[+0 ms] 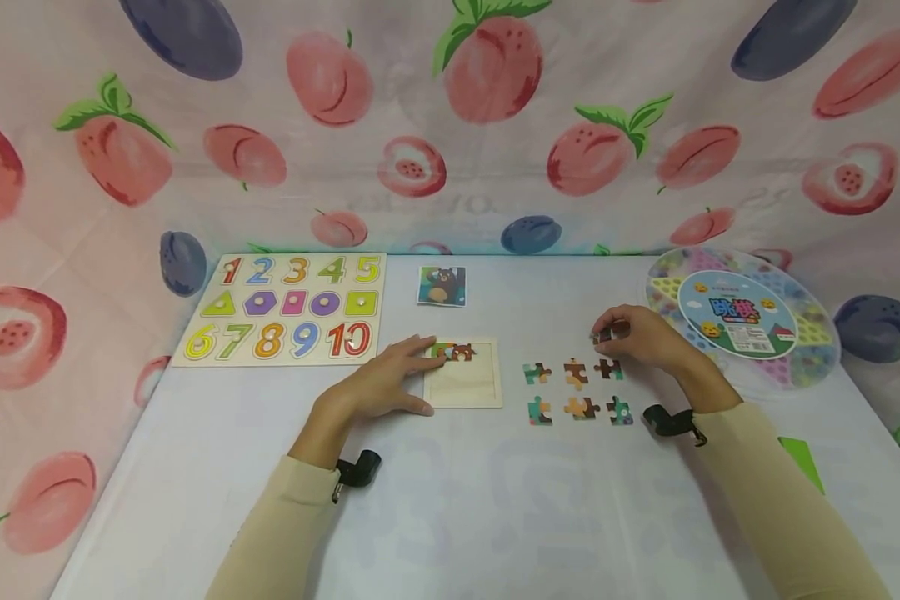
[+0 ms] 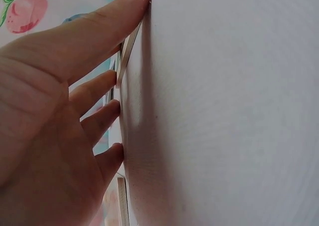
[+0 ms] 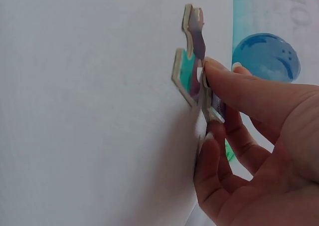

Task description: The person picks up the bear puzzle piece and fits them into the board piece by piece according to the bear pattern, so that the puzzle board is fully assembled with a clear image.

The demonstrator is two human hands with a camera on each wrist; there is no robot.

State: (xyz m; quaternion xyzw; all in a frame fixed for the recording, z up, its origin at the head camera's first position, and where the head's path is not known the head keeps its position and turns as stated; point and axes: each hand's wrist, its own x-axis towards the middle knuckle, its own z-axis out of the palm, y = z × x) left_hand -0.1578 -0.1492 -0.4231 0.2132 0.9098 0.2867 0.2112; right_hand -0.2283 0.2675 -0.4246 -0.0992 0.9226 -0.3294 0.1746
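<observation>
A shallow wooden puzzle tray (image 1: 465, 387) lies at mid-table, with joined jigsaw pieces (image 1: 457, 352) along its upper left part. My left hand (image 1: 382, 379) rests at the tray's left side, fingers spread and fairly straight, thumb near the lower edge; the left wrist view shows the thumb against the tray's edge (image 2: 127, 54). Right of the tray, my right hand (image 1: 645, 337) pinches a small jigsaw piece (image 3: 215, 111) between thumb and fingers, its picture mostly hidden. Just below that hand lie loose jigsaw pieces (image 1: 581, 408) in two rows.
Behind the tray lies a bear picture card (image 1: 442, 286). A number and shape board (image 1: 281, 308) is at the left. A round plastic game box (image 1: 742, 317) sits at the right, beyond my right hand. Part of a green object (image 1: 801, 462) shows beside my right sleeve.
</observation>
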